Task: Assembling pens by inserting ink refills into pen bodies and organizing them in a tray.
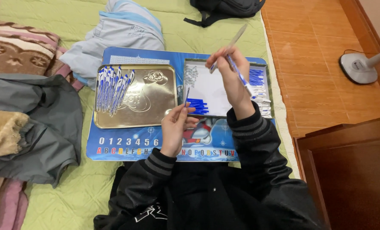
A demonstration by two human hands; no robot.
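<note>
Two hands work above a blue lap board (113, 147) that lies on a green bed cover (70, 191). The left hand (176, 127), near the board's front edge, has its grip closed on a thin blue refill (186, 97), pinched between thumb and fingers and pointing up. The right hand (230, 74), raised over the white box (209, 91) at the board's right side, has its grip closed around a blue-and-white pen (241, 77) and a clear pen barrel (237, 36) that slants up toward the far edge. In the box, loose blue refills (198, 105) lie at the near left; more blue parts (256, 76) and white parts (262, 100) lie along its right wall. A gold tin lid (151, 106) sits at the board's left side, with finished pens (112, 87) heaped at its left end. A pale blue garment (117, 34) lies beyond the board, a grey jacket (32, 123) to its left.
</note>
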